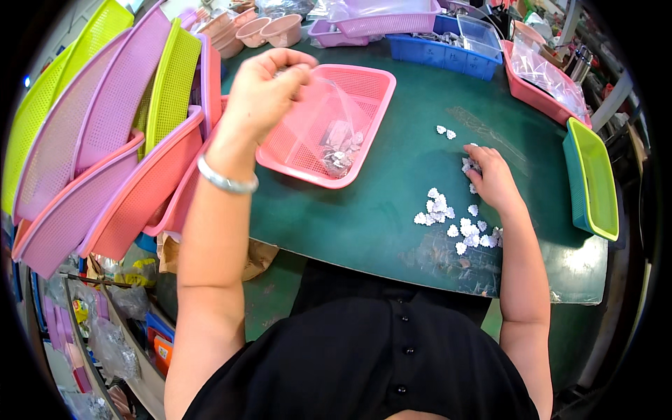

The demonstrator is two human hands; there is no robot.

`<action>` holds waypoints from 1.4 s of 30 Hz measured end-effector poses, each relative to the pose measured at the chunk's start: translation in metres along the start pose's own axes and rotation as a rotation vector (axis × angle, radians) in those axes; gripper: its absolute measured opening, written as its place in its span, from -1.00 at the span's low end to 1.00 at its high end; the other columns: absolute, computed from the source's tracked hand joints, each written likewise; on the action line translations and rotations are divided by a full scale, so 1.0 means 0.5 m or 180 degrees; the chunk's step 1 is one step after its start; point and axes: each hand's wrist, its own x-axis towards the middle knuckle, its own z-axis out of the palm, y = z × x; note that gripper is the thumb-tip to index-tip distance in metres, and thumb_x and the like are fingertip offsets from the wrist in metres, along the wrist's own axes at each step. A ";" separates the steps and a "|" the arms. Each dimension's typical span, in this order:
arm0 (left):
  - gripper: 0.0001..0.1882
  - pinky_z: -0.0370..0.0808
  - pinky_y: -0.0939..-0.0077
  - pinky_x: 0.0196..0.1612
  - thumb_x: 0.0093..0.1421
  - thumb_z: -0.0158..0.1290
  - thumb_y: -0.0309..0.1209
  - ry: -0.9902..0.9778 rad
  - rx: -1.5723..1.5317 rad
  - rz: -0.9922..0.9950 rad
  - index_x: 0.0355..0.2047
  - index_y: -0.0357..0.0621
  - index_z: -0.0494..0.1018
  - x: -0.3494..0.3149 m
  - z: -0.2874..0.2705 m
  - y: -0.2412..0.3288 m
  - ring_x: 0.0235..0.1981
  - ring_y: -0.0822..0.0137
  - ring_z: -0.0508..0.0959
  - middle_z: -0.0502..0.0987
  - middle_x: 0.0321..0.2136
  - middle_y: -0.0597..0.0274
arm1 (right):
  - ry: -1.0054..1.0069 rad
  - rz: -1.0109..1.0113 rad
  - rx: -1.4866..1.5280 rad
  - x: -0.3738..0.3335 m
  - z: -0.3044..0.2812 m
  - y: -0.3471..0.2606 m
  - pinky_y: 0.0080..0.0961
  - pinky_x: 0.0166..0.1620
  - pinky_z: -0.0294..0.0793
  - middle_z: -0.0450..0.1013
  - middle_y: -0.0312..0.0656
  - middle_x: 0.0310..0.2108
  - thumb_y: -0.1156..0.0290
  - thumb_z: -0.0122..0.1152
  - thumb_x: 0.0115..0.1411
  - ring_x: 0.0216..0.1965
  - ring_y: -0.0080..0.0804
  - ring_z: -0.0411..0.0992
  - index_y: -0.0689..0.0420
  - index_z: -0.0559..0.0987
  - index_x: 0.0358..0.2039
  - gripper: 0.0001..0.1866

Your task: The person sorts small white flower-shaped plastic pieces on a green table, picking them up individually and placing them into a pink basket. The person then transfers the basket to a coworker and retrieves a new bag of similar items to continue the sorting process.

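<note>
My left hand [269, 87] is raised above the far-left part of a pink perforated basket [283, 159], fingers closed on the top of a clear plastic bag [318, 115]. The bag hangs down into the basket, with small silvery and pale pieces [339, 155] inside it. On the right, my right hand [495, 178] rests low on the table with its fingers curled around a few small white scalloped pieces [467, 165]. Nearer to me lie loose clusters of the same white pieces [435, 208], and a couple more sit beyond my fingertips.
Stacked purple, green and coral baskets [105, 140] crowd the left edge of the green table [329, 231]. Along the back stand pink bowls [280, 31], a purple basket [385, 24] and a blue bin [448, 56]. A pink tray [542, 98] and a green-yellow basket [591, 178] line the right.
</note>
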 end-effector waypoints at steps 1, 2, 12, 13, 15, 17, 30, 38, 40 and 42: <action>-0.84 0.22 0.80 -0.63 0.10 -0.03 -0.50 -0.0041 0.0573 -0.0133 -0.31 -0.27 0.45 0.014 -0.024 0.002 -0.62 0.65 0.31 0.43 -0.57 0.37 | -0.0005 -0.0014 0.0003 0.001 0.002 0.000 -0.34 -0.10 0.34 0.41 -0.09 -0.25 0.63 0.15 -0.12 -0.17 -0.13 0.33 0.19 0.43 -0.13 -0.56; -0.84 0.27 0.74 -0.60 0.07 -0.03 -0.51 -0.0280 0.0890 -0.0334 -0.34 -0.30 0.47 0.021 -0.036 0.004 -0.63 0.60 0.33 0.43 -0.58 0.33 | -0.0012 -0.0019 -0.0012 0.000 0.001 0.003 -0.34 -0.10 0.34 0.41 -0.09 -0.25 0.63 0.15 -0.12 -0.17 -0.13 0.33 0.19 0.43 -0.13 -0.56; -0.82 0.40 0.59 -0.37 0.04 -0.01 -0.50 -0.1497 0.2118 0.0339 -0.34 -0.23 0.52 0.106 0.004 -0.014 -0.45 0.46 0.45 0.54 -0.47 0.23 | -0.0199 -0.0047 0.0074 -0.003 -0.007 0.024 -0.36 -0.11 0.35 0.43 -0.15 -0.28 0.60 0.15 -0.14 -0.18 -0.18 0.34 0.12 0.41 -0.08 -0.50; -0.82 0.40 0.59 -0.37 0.05 -0.01 -0.50 -0.1490 0.1968 0.0440 -0.34 -0.23 0.52 0.111 0.008 -0.022 -0.44 0.47 0.45 0.54 -0.47 0.23 | -0.0225 -0.0009 0.0131 -0.004 -0.007 0.025 -0.37 -0.11 0.36 0.43 -0.16 -0.29 0.60 0.15 -0.14 -0.18 -0.20 0.34 0.11 0.41 -0.07 -0.49; -0.80 0.38 0.62 -0.35 0.06 -0.01 -0.50 -0.1522 0.1894 0.0219 -0.29 -0.25 0.50 0.116 0.012 -0.034 -0.42 0.51 0.43 0.52 -0.43 0.27 | -0.0272 0.0043 0.0256 0.000 -0.007 0.024 -0.37 -0.12 0.36 0.44 -0.19 -0.31 0.59 0.15 -0.14 -0.18 -0.22 0.34 0.10 0.41 -0.06 -0.48; -0.78 0.35 0.66 -0.34 0.08 -0.02 -0.50 -0.1605 0.1772 0.0122 -0.25 -0.26 0.48 0.121 0.014 -0.061 -0.43 0.56 0.39 0.48 -0.43 0.35 | -0.0281 0.0030 0.0295 0.000 -0.007 0.030 -0.40 -0.14 0.37 0.43 -0.23 -0.33 0.58 0.15 -0.14 -0.22 -0.26 0.34 0.10 0.41 -0.05 -0.47; -0.83 0.42 0.51 -0.41 0.05 -0.01 -0.44 -0.0292 0.2127 0.2110 -0.37 -0.25 0.49 0.042 0.131 -0.010 -0.51 0.41 0.48 0.49 -0.50 0.15 | 0.0049 0.0350 0.0246 0.057 0.021 0.045 -0.36 -0.14 0.39 0.46 -0.13 -0.27 0.53 0.13 -0.07 -0.24 -0.20 0.40 0.15 0.39 -0.04 -0.52; -0.71 0.35 0.27 -0.04 0.05 -0.04 -0.42 -0.0871 0.2435 0.0340 -0.17 -0.12 0.45 0.043 0.434 -0.180 -0.08 0.06 0.39 0.38 -0.14 0.01 | -0.0064 0.0486 -0.0006 0.141 0.057 0.037 -0.33 -0.07 0.35 0.47 -0.18 -0.28 0.50 0.15 -0.06 -0.12 -0.21 0.34 0.11 0.41 -0.05 -0.53; -0.72 0.36 0.27 -0.06 0.05 -0.04 -0.42 -0.0662 0.2349 0.0072 -0.19 -0.11 0.45 0.047 0.463 -0.196 -0.09 0.06 0.39 0.38 -0.15 0.02 | 0.0047 0.0370 -0.0024 0.146 0.062 0.034 -0.33 -0.13 0.38 0.48 -0.18 -0.35 0.53 0.15 -0.08 -0.19 -0.19 0.38 0.11 0.44 -0.09 -0.55; -0.74 0.36 0.27 -0.07 0.05 -0.04 -0.42 -0.0705 0.2316 0.0005 -0.22 -0.11 0.46 0.054 0.468 -0.201 -0.10 0.06 0.39 0.38 -0.17 0.03 | 0.0036 0.0437 0.0323 0.145 0.064 0.036 -0.38 -0.21 0.40 0.47 -0.18 -0.39 0.56 0.15 -0.10 -0.30 -0.24 0.41 0.13 0.44 -0.10 -0.55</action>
